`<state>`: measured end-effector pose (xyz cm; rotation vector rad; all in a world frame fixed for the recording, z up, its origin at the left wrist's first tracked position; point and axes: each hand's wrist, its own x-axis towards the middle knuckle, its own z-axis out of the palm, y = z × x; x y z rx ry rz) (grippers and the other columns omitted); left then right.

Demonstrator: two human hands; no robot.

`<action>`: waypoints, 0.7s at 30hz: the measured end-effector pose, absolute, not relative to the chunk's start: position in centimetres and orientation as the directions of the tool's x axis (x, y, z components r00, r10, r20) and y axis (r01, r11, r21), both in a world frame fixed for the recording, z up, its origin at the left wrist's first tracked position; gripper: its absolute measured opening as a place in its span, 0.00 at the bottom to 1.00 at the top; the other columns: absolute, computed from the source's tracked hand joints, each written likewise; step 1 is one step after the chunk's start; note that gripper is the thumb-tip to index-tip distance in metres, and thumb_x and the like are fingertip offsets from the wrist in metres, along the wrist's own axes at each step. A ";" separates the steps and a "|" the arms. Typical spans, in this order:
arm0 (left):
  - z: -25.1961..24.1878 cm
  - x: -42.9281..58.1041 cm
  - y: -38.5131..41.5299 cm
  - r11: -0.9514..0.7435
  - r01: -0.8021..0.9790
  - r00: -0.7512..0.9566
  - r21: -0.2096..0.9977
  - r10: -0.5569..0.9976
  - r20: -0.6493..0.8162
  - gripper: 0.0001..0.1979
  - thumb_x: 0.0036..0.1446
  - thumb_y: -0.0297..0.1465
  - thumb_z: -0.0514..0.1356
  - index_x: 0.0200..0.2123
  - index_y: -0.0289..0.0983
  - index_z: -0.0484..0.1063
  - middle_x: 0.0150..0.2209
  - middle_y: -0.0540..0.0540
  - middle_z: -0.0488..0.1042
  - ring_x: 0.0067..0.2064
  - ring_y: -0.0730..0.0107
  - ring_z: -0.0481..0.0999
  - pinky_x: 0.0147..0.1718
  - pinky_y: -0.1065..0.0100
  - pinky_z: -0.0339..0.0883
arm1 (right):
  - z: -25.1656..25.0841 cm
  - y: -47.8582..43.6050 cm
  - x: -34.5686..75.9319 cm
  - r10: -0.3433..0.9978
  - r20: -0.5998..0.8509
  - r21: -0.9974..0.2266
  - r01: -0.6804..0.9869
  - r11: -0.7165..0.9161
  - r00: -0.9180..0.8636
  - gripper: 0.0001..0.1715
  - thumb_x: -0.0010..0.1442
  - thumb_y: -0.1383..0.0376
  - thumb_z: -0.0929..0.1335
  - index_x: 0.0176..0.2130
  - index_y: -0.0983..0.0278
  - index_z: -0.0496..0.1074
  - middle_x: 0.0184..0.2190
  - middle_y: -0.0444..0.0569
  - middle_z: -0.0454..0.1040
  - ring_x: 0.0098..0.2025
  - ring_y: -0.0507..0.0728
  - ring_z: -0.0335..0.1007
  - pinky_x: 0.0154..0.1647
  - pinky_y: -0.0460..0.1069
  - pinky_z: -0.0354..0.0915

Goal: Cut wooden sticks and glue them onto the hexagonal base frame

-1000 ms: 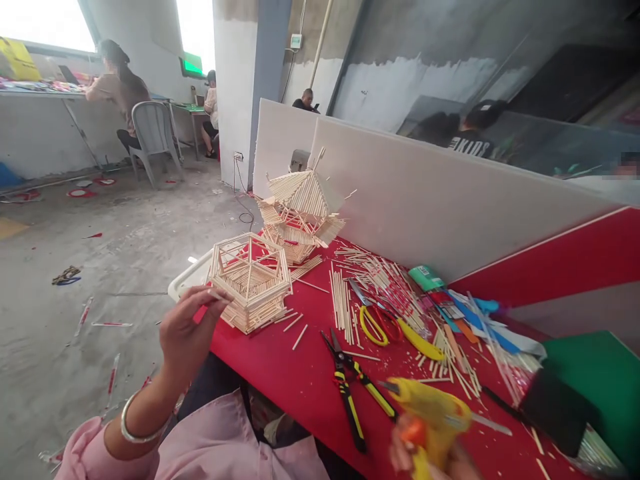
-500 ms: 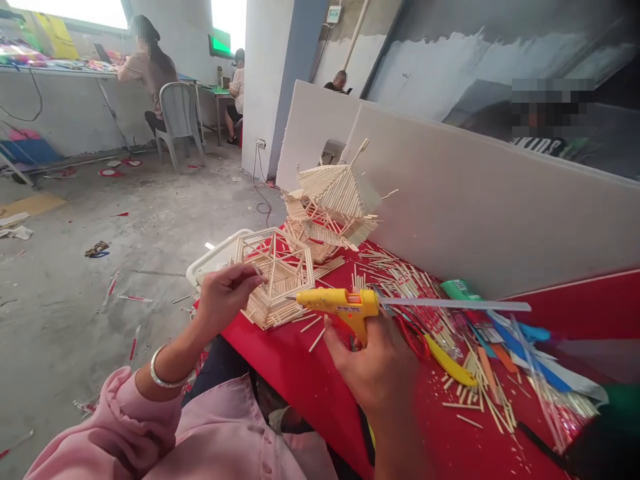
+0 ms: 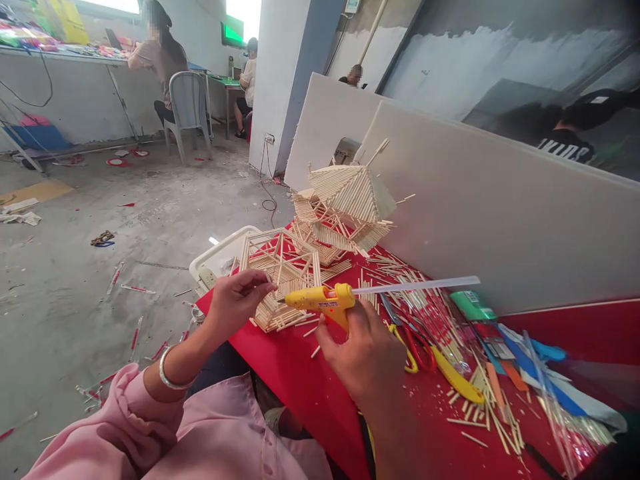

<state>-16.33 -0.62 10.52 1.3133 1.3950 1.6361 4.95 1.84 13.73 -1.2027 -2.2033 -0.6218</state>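
Note:
My right hand (image 3: 367, 347) is wrapped round the grip of a yellow glue gun (image 3: 320, 301), from whose back a long clear glue stick (image 3: 420, 285) sticks out. The gun's nozzle points left, close to the fingertips of my left hand (image 3: 240, 300). Those fingers are pinched together; what they hold is too small to name. Just behind both hands stands an open hexagonal frame of wooden sticks (image 3: 270, 319) on the red table (image 3: 295, 373). Farther back is a stick model with a pitched roof (image 3: 350, 190).
Loose sticks (image 3: 400, 273), red-handled scissors (image 3: 423, 350), a yellow-handled tool (image 3: 457, 380) and a green bottle (image 3: 473, 305) lie on the right. A white tray (image 3: 197, 263) stands behind my left hand. Pale boards (image 3: 475, 200) edge the table's far side. People sit farther off.
The glue gun has moved left, its nozzle now nearer my left fingertips, and the glue stick tilts upward. The view has shifted slightly. A person behind the boards has leaned over.

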 end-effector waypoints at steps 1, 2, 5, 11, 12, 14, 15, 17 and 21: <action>10.5 -16.3 -0.6 -0.260 0.154 -0.319 0.953 0.900 0.297 0.12 0.54 0.39 0.65 0.28 0.35 0.74 0.18 0.53 0.68 0.17 0.82 0.60 0.13 0.77 0.54 | 13.7 1.9 4.9 0.610 0.651 0.133 0.859 0.495 -0.452 0.14 0.57 0.59 0.65 0.40 0.66 0.70 0.31 0.50 0.74 0.27 0.55 0.70 0.24 0.48 0.59; 10.5 -16.3 -0.6 -0.262 0.164 -0.322 0.951 0.897 0.303 0.12 0.54 0.39 0.65 0.28 0.35 0.74 0.19 0.53 0.69 0.17 0.82 0.60 0.13 0.77 0.54 | 13.6 1.9 4.8 0.613 0.647 0.130 0.857 0.498 -0.454 0.15 0.57 0.59 0.65 0.40 0.66 0.70 0.31 0.49 0.74 0.27 0.55 0.70 0.24 0.48 0.58; 10.5 -16.3 -0.6 -0.251 0.204 -0.347 0.946 0.885 0.310 0.11 0.54 0.38 0.64 0.28 0.35 0.75 0.19 0.52 0.69 0.17 0.82 0.59 0.14 0.77 0.53 | 13.3 2.0 4.7 0.618 0.645 0.114 0.857 0.502 -0.448 0.16 0.57 0.59 0.66 0.42 0.66 0.70 0.32 0.49 0.74 0.28 0.55 0.70 0.25 0.48 0.58; 10.2 -16.4 -0.5 -0.245 0.247 -0.363 0.938 0.874 0.324 0.09 0.54 0.35 0.64 0.27 0.35 0.75 0.19 0.52 0.69 0.18 0.81 0.59 0.15 0.77 0.53 | 13.2 2.1 4.4 0.612 0.659 0.115 0.862 0.493 -0.438 0.15 0.57 0.60 0.66 0.42 0.66 0.70 0.33 0.49 0.74 0.27 0.54 0.69 0.24 0.47 0.56; 10.1 -16.4 -0.4 -0.246 0.240 -0.362 0.939 0.875 0.322 0.09 0.54 0.35 0.64 0.27 0.35 0.75 0.19 0.52 0.69 0.18 0.81 0.59 0.14 0.77 0.53 | 13.2 2.1 4.4 0.615 0.656 0.114 0.863 0.493 -0.438 0.15 0.57 0.60 0.65 0.42 0.66 0.70 0.32 0.49 0.74 0.27 0.54 0.69 0.24 0.47 0.55; 9.9 -16.4 -0.4 -0.242 0.219 -0.360 0.945 0.881 0.309 0.09 0.54 0.35 0.64 0.28 0.35 0.74 0.19 0.52 0.70 0.17 0.82 0.59 0.13 0.76 0.53 | 13.3 2.2 4.4 0.622 0.647 0.113 0.862 0.494 -0.442 0.14 0.57 0.61 0.65 0.42 0.66 0.70 0.32 0.49 0.74 0.27 0.54 0.69 0.24 0.47 0.55; 9.8 -16.4 -0.4 -0.238 0.209 -0.360 0.948 0.883 0.301 0.08 0.54 0.35 0.64 0.28 0.35 0.74 0.19 0.53 0.70 0.16 0.82 0.60 0.13 0.76 0.53 | 13.4 2.2 4.4 0.623 0.644 0.113 0.861 0.496 -0.444 0.14 0.57 0.61 0.65 0.42 0.66 0.70 0.32 0.49 0.74 0.27 0.54 0.69 0.24 0.47 0.55; 9.6 -16.4 -0.3 -0.230 0.199 -0.364 0.953 0.885 0.290 0.08 0.54 0.34 0.64 0.29 0.35 0.74 0.20 0.53 0.70 0.16 0.81 0.60 0.13 0.76 0.54 | 13.5 2.2 4.4 0.622 0.638 0.119 0.856 0.503 -0.454 0.15 0.57 0.61 0.64 0.42 0.67 0.70 0.32 0.50 0.74 0.27 0.55 0.69 0.24 0.48 0.56; 9.4 -16.5 -0.2 -0.227 0.205 -0.365 0.952 0.885 0.290 0.07 0.54 0.34 0.64 0.28 0.36 0.74 0.20 0.53 0.70 0.16 0.82 0.61 0.13 0.77 0.55 | 13.4 2.2 4.4 0.639 0.619 0.117 0.858 0.500 -0.456 0.14 0.58 0.62 0.64 0.42 0.67 0.70 0.32 0.50 0.73 0.27 0.55 0.70 0.24 0.48 0.56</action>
